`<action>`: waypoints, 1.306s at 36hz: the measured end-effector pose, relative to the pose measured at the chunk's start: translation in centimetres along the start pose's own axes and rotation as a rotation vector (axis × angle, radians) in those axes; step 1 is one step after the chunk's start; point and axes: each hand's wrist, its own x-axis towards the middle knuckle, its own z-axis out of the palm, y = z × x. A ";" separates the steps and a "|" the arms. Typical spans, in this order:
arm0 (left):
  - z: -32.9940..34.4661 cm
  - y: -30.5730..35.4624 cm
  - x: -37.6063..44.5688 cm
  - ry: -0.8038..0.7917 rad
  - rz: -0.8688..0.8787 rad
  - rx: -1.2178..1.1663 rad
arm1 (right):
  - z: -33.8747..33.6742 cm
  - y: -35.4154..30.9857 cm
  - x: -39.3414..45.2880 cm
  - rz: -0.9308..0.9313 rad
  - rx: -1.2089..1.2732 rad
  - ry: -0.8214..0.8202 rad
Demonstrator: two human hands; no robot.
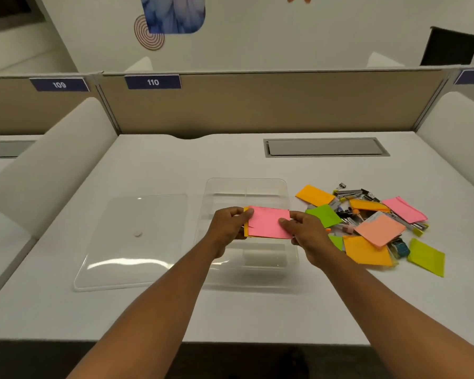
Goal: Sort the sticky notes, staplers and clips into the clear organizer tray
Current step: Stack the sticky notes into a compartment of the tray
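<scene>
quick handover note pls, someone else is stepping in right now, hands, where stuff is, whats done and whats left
Left hand and right hand both pinch a small stack of sticky notes, pink on top, above the clear organizer tray.
Tray looks empty; its lid lies to its left.
Done: a few notes gathered.
Left: the pile right of the tray, with loose notes, staplers and clips, all unsorted.

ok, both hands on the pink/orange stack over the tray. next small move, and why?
Probably lower the sticky-note stack into one compartment of the clear tray and let go. The left hand and right hand pinch its two ends right above the tray, which looks empty, while more notes lie in the pile to the right.
</scene>
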 end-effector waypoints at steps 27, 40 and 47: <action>-0.8 -3.3 -1.3 0.137 0.040 0.243 | 1.1 2.0 -1.8 -0.192 -0.949 0.156; -0.3 -3.2 -1.6 0.088 0.112 0.291 | 0.7 3.1 -2.7 -0.312 -0.994 0.284; 3.3 -1.8 -1.1 0.003 0.182 0.334 | -2.7 3.3 -3.3 -0.274 -0.903 0.411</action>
